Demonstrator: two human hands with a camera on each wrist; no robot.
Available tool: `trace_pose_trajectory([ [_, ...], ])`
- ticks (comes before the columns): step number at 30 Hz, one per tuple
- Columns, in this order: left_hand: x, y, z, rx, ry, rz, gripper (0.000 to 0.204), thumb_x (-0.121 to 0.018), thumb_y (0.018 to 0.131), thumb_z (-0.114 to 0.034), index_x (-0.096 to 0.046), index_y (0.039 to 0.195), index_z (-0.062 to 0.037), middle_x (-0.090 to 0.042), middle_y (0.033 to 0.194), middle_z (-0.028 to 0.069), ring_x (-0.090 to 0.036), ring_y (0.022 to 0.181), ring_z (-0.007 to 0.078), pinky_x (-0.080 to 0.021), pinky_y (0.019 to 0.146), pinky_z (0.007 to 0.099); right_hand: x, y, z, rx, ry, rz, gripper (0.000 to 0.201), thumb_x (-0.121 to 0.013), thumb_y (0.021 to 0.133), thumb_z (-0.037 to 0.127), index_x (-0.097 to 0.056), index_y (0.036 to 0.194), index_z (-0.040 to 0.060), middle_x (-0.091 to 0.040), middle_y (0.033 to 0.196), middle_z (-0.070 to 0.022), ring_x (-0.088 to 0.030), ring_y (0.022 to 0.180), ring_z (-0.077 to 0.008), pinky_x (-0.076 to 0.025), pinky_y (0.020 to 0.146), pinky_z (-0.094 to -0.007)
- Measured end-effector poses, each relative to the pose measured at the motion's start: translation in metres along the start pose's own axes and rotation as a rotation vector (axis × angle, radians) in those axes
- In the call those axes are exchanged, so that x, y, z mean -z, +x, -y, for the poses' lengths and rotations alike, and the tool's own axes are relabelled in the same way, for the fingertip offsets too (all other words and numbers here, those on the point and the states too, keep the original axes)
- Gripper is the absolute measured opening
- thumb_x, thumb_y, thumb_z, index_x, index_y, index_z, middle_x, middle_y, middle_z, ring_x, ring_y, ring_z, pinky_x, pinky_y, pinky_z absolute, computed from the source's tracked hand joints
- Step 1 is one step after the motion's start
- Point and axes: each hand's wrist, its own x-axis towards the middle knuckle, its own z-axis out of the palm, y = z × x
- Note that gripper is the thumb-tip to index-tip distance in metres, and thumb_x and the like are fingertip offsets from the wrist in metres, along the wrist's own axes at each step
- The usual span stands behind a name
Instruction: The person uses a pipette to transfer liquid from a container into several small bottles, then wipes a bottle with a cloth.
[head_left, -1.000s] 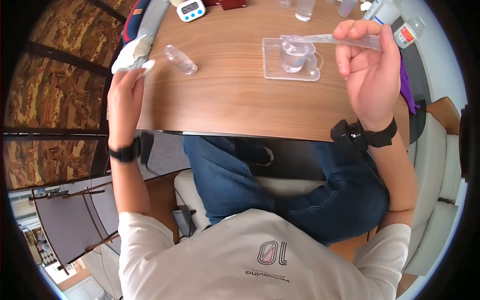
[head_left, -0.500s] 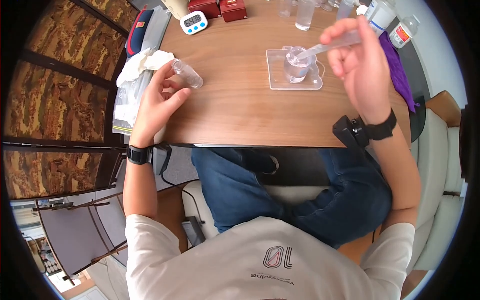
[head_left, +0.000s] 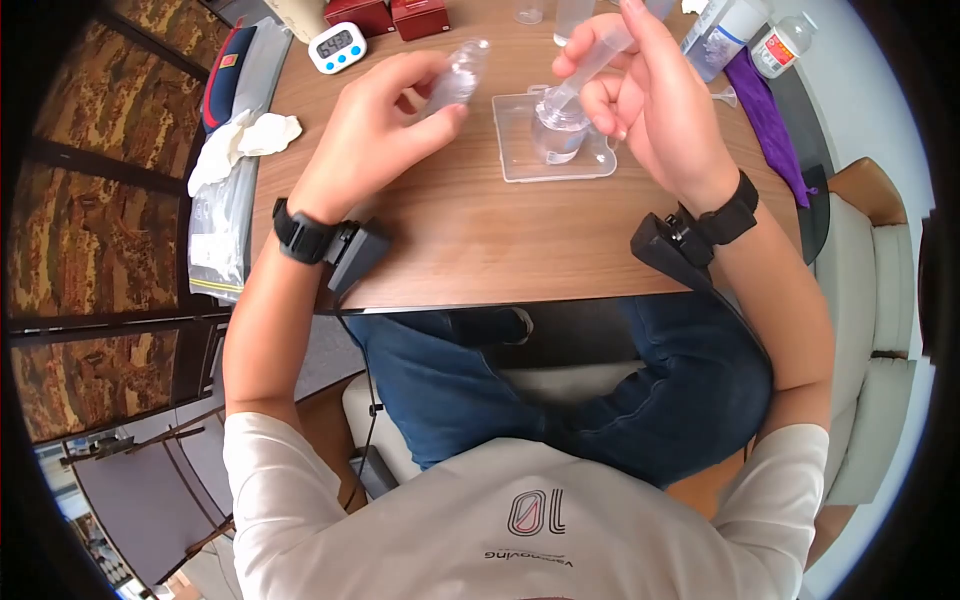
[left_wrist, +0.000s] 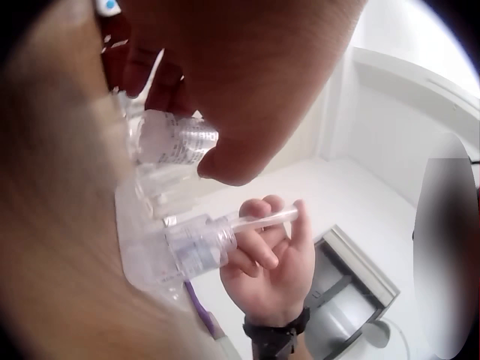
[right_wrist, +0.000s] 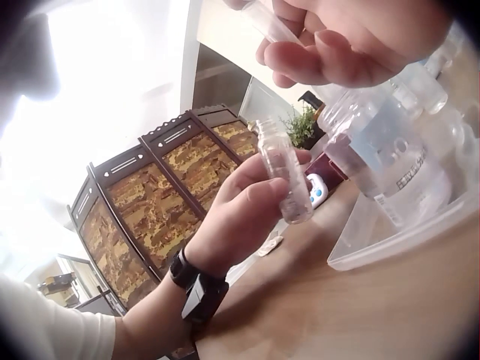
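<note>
My left hand (head_left: 375,140) grips a small clear bottle (head_left: 464,78) between thumb and fingers, raised over the table to the left of a jar. In the right wrist view that bottle (right_wrist: 288,180) stands nearly upright, its open neck at the top. My right hand (head_left: 668,118) pinches a translucent plastic dropper (head_left: 606,55), which slants down into the mouth of the clear jar (head_left: 558,143). Liquid shows inside the jar, which stands on a shallow clear plastic tray (head_left: 515,163). Printed markings run along the jar's side (right_wrist: 409,172) in the right wrist view.
A white timer (head_left: 338,47) and dark red boxes (head_left: 420,17) stand at the back left. Crumpled white material (head_left: 268,134) lies on a plastic bag (head_left: 218,245) at the left edge. Purple cloth (head_left: 770,135) and a labelled bottle (head_left: 785,45) sit at the right.
My left hand has gone from the white material to the small bottle, lifted it off the table and brought it right, towards the jar. My right hand keeps the dropper at the jar, now steeper.
</note>
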Motion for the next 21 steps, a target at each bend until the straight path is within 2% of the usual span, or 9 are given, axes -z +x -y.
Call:
trace_pose_trajectory([
  [1,-0.008,0.007,0.002,-0.087,-0.021,0.011,0.044,-0.08,0.085,-0.024,-0.068,0.12,0.0006,-0.069,0.097,0.0066,-0.059,0.078,0.0125,-0.049,0.069,0.027,0.0,0.001,0.001,-0.014,0.03,0.035,0.056,-0.03,0.112,0.046,-0.058,0.099,-0.0007,-0.066,0.092,-0.0144,-0.052,0.051,-0.0137,-0.038,0.044,-0.0218],
  [5,-0.03,0.009,-0.008,0.002,-0.224,0.047,0.045,-0.08,0.084,-0.024,-0.069,0.122,-0.0008,-0.069,0.094,0.0034,-0.053,0.073,0.0096,-0.048,0.068,0.0258,0.008,0.007,0.0,-0.083,-0.014,0.04,0.058,-0.028,0.112,0.047,-0.059,0.101,-0.0008,-0.067,0.095,-0.0161,-0.053,0.052,-0.0139,-0.04,0.046,-0.0221],
  [6,-0.027,0.007,-0.014,0.074,-0.245,0.127,0.044,-0.078,0.09,-0.015,-0.065,0.129,0.0002,-0.065,0.102,-0.0015,-0.055,0.086,0.0062,-0.046,0.074,0.0222,0.01,0.007,-0.001,-0.039,-0.031,0.072,0.052,-0.034,0.11,0.044,-0.061,0.101,0.0001,-0.067,0.096,-0.0142,-0.052,0.055,-0.0125,-0.04,0.05,-0.0231],
  [7,-0.029,0.004,-0.014,0.076,-0.254,0.123,0.044,-0.078,0.09,-0.015,-0.065,0.129,0.0002,-0.065,0.102,-0.0015,-0.055,0.086,0.0062,-0.046,0.074,0.0222,0.011,0.006,-0.003,0.006,-0.046,0.106,0.047,-0.039,0.108,0.042,-0.063,0.102,0.001,-0.068,0.097,-0.0122,-0.052,0.059,-0.011,-0.039,0.055,-0.0242],
  [10,-0.034,0.0,-0.011,0.093,-0.165,0.127,0.044,-0.078,0.09,-0.015,-0.066,0.131,-0.0026,-0.066,0.099,-0.0044,-0.049,0.08,0.0031,-0.042,0.07,0.0204,0.016,0.002,-0.006,0.005,-0.007,0.08,0.048,-0.04,0.108,0.043,-0.063,0.103,0.001,-0.068,0.098,-0.0121,-0.054,0.06,-0.0112,-0.04,0.054,-0.0238],
  [14,-0.038,-0.002,-0.005,0.083,-0.241,0.116,0.046,-0.077,0.091,-0.015,-0.065,0.134,-0.003,-0.066,0.1,-0.0047,-0.048,0.078,0.0032,-0.042,0.069,0.0205,0.02,-0.004,-0.008,0.03,0.009,0.066,0.049,-0.04,0.108,0.043,-0.064,0.104,0.0005,-0.069,0.099,-0.0123,-0.055,0.06,-0.0111,-0.04,0.055,-0.0231],
  [19,-0.032,0.001,-0.013,0.097,-0.151,0.145,0.048,-0.077,0.089,-0.012,-0.064,0.135,-0.0022,-0.068,0.104,-0.0035,-0.05,0.081,0.0039,-0.043,0.072,0.0211,0.01,-0.01,-0.005,0.012,-0.026,0.028,0.05,-0.039,0.109,0.042,-0.065,0.105,0.0,-0.07,0.1,-0.0107,-0.058,0.061,-0.0102,-0.042,0.055,-0.0232],
  [20,-0.029,0.004,-0.013,0.085,-0.14,0.136,0.048,-0.077,0.089,-0.012,-0.064,0.135,-0.0022,-0.068,0.104,-0.0035,-0.05,0.081,0.0039,-0.043,0.072,0.0211,0.008,-0.009,-0.004,0.03,-0.027,0.035,0.05,-0.039,0.109,0.042,-0.065,0.105,0.0,-0.07,0.1,-0.0107,-0.058,0.061,-0.0102,-0.042,0.055,-0.0232],
  [21,-0.026,0.008,-0.012,-0.025,-0.119,0.096,0.048,-0.076,0.088,-0.012,-0.064,0.134,-0.0015,-0.068,0.105,-0.0012,-0.051,0.082,0.0063,-0.043,0.073,0.0227,0.006,-0.01,-0.004,0.023,-0.033,0.037,0.05,-0.039,0.109,0.042,-0.065,0.105,0.0,-0.069,0.1,-0.01,-0.058,0.061,-0.0099,-0.042,0.054,-0.023],
])
